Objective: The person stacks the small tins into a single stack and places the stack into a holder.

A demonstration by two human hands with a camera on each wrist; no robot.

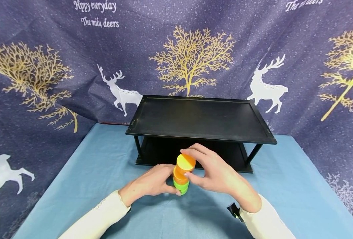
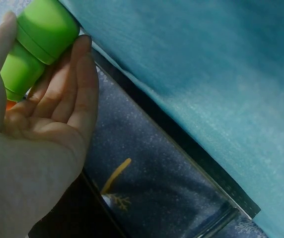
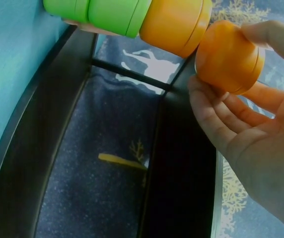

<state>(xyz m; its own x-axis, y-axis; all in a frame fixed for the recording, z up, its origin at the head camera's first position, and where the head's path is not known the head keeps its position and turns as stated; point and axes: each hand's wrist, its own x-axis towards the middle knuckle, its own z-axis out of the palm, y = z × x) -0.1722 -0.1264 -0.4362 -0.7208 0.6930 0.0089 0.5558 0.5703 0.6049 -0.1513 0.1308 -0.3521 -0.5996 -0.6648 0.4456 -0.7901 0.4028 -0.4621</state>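
Observation:
My right hand (image 1: 213,169) pinches an orange cup (image 1: 186,162) between thumb and fingers, at the top of a small upright stack. Below it comes another orange cup (image 3: 174,25), then two green cups (image 1: 180,187). In the right wrist view the held cup (image 3: 229,57) sits slightly tilted against the orange one under it; whether they are fully seated is unclear. My left hand (image 1: 155,181) holds the lower stack, thumb in front and fingers behind. The left wrist view shows its thumb and fingers on either side of the green cups (image 2: 47,29).
Just behind the stack stands a black two-tier shelf (image 1: 194,119) on the blue tablecloth (image 1: 110,149). A dark blue curtain (image 1: 128,43) printed with white deer and golden trees hangs behind. Near the right sleeve is a small black device (image 1: 234,210).

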